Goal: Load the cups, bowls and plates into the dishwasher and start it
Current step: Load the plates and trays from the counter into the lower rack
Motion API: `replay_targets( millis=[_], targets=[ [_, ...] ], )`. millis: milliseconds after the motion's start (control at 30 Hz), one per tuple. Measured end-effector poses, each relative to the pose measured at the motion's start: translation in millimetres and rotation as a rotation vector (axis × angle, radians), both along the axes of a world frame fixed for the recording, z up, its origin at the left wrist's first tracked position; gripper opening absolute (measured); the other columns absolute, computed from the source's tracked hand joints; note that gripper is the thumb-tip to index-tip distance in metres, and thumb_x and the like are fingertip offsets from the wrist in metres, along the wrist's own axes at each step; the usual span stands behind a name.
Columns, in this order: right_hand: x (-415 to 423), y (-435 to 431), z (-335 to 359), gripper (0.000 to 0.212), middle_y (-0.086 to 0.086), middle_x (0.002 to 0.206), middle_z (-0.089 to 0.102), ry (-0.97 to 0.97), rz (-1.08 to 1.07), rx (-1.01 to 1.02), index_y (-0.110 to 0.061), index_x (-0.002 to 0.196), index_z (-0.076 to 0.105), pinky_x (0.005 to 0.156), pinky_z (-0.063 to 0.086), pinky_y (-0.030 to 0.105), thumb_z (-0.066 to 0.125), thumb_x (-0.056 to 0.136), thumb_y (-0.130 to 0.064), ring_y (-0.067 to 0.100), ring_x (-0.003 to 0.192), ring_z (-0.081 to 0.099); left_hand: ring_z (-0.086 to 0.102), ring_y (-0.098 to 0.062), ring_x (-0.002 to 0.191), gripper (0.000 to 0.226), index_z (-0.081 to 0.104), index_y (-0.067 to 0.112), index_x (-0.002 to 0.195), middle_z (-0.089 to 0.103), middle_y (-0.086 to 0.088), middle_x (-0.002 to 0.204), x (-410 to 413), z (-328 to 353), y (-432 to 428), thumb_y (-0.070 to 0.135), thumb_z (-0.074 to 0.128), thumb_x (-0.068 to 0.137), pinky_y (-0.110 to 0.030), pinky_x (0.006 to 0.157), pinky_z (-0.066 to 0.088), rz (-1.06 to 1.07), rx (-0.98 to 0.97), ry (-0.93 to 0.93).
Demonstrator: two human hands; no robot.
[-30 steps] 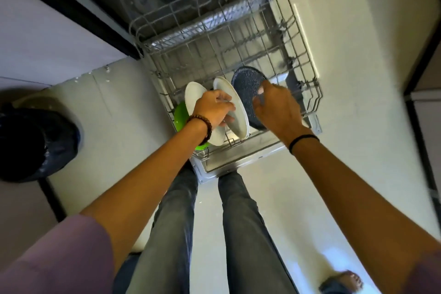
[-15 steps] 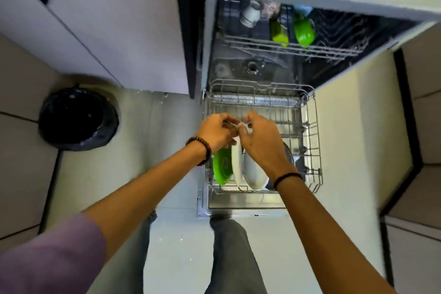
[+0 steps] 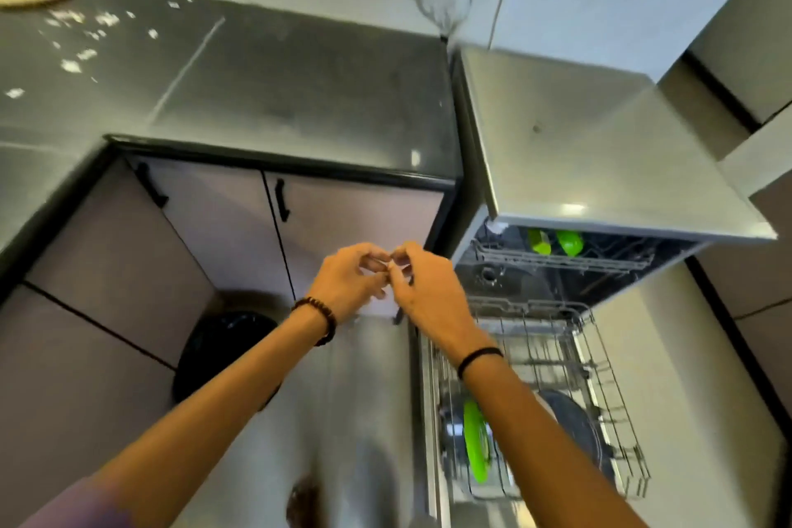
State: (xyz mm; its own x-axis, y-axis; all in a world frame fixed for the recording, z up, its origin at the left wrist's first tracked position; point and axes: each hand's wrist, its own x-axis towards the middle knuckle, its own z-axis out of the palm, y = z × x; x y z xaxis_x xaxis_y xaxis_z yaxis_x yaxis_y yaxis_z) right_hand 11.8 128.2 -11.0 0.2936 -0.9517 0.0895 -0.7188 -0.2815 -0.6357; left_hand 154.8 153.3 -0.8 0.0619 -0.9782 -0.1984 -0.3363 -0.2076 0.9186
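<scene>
slotted in the pulled-out grey wire lower rack (image 3: 531, 307): bright green round plate (image 3: 475, 442), dark grey round plate (image 3: 574, 420). above, left hand (image 3: 349, 283) and right hand (image 3: 428, 292) loosely curled, fingertips touching, gripping nothing. farther, two green cups (image 3: 568, 242) in the upper wire rack (image 3: 557, 259).

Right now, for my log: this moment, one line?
left hand, right hand: fingertips touching; grey wire rack: pulled out; green round plate: upright inside

Your dishwasher (image 3: 591, 159) stands open, with its lower rack (image 3: 531, 307) drawn out in front of it. In that rack you have a bright green plate (image 3: 475, 442) standing on edge near the left side. A dark plate (image 3: 574, 429) leans further right, partly hidden. Inside the machine, in the upper rack (image 3: 557, 259), two green cups (image 3: 570, 242) sit side by side.
</scene>
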Motion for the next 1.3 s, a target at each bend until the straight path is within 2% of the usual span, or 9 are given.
replay_targets(
  millis=[167, 300, 467, 533, 733, 833, 1000, 1133, 1300],
  targets=[
    [57.9, -12.4, 41.1, 0.016, 0.002, 0.091, 0.069, -0.083, 0.075, -0.026, -0.018, 0.105, 0.060, 0.072, 0.057, 0.041, 0.055, 0.096, -0.029, 0.017, 0.081, 0.065, 0.068, -0.006, 0.064, 0.018, 0.066, 0.017, 0.103, 0.071, -0.002, 0.089, 56.8, 38.3, -6.0, 0.015, 0.069, 0.086, -0.015, 0.054, 0.052, 0.087, -0.104, -0.025],
    [90.3, -31.2, 64.1, 0.016, 0.003, 0.090, 0.069, -0.089, 0.151, -0.062, -0.019, 0.105, 0.059, 0.071, 0.057, 0.043, 0.054, 0.096, -0.031, 0.019, 0.080, 0.065, 0.069, -0.007, 0.065, 0.020, 0.065, 0.016, 0.106, 0.072, 0.000, 0.089, 88.7, 57.1, -18.8, 0.016, 0.069, 0.086, -0.018, 0.056, 0.054, 0.124, -0.152, -0.067],
    [132.7, -70.9, 77.7, 0.013, 0.001, 0.088, 0.070, -0.118, 0.200, -0.094, -0.018, 0.100, 0.063, 0.073, 0.055, 0.040, 0.058, 0.092, -0.026, 0.017, 0.080, 0.065, 0.071, -0.019, 0.074, 0.020, 0.066, 0.018, 0.102, 0.073, -0.002, 0.086, 130.7, 68.8, -45.9, 0.014, 0.072, 0.084, -0.041, 0.068, 0.060, 0.183, -0.158, -0.040],
    [151.3, -90.3, 79.8, 0.011, 0.000, 0.087, 0.070, -0.105, 0.221, -0.114, -0.019, 0.097, 0.064, 0.073, 0.054, 0.038, 0.059, 0.092, -0.028, 0.016, 0.080, 0.064, 0.072, -0.019, 0.077, 0.021, 0.067, 0.019, 0.101, 0.074, -0.002, 0.085, 149.1, 72.0, -59.9, 0.013, 0.071, 0.082, -0.044, 0.072, 0.059, 0.198, -0.177, -0.040],
    [225.2, -161.6, 87.1, 0.009, -0.011, 0.089, 0.068, -0.166, 0.373, -0.072, -0.028, 0.100, 0.063, 0.070, 0.057, 0.029, 0.060, 0.095, -0.034, 0.005, 0.078, 0.066, 0.071, -0.012, 0.072, 0.023, 0.065, 0.021, 0.104, 0.072, 0.002, 0.092, 209.9, 87.1, -106.7, 0.017, 0.072, 0.083, -0.031, 0.069, 0.060, 0.343, -0.186, -0.046],
    [262.4, -189.6, 88.5, 0.012, -0.013, 0.094, 0.068, -0.159, 0.470, -0.051, -0.027, 0.105, 0.063, 0.071, 0.056, 0.021, 0.060, 0.096, -0.033, 0.001, 0.080, 0.066, 0.071, -0.010, 0.071, 0.022, 0.065, 0.022, 0.104, 0.072, 0.004, 0.092, 240.9, 89.5, -124.2, 0.016, 0.070, 0.083, -0.029, 0.066, 0.060, 0.439, -0.173, -0.054],
    [325.1, -221.3, 84.8, 0.008, -0.016, 0.089, 0.067, -0.192, 0.567, -0.070, -0.029, 0.102, 0.063, 0.068, 0.055, 0.020, 0.062, 0.094, -0.031, 0.000, 0.080, 0.065, 0.070, -0.005, 0.072, 0.023, 0.064, 0.026, 0.108, 0.071, 0.008, 0.094, 289.2, 84.9, -141.3, 0.020, 0.066, 0.087, -0.019, 0.061, 0.055, 0.567, -0.170, -0.114],
    [372.8, -227.4, 81.9, 0.005, -0.015, 0.089, 0.065, -0.217, 0.619, -0.038, -0.030, 0.100, 0.061, 0.064, 0.046, 0.006, 0.062, 0.095, -0.030, -0.003, 0.079, 0.063, 0.068, -0.001, 0.074, 0.021, 0.065, 0.026, 0.106, 0.070, 0.012, 0.094, 333.2, 75.9, -143.7, 0.022, 0.066, 0.086, -0.027, 0.075, 0.058, 0.667, -0.152, -0.172],
    [432.8, -228.4, 74.5, 0.011, -0.012, 0.094, 0.065, -0.206, 0.637, -0.011, -0.024, 0.105, 0.064, 0.063, 0.044, 0.003, 0.062, 0.094, -0.027, -0.003, 0.080, 0.062, 0.065, -0.002, 0.083, 0.025, 0.064, 0.027, 0.108, 0.067, 0.016, 0.097, 397.2, 66.0, -137.9, 0.026, 0.067, 0.084, -0.031, 0.081, 0.057, 0.721, -0.071, -0.282]
  ],
)
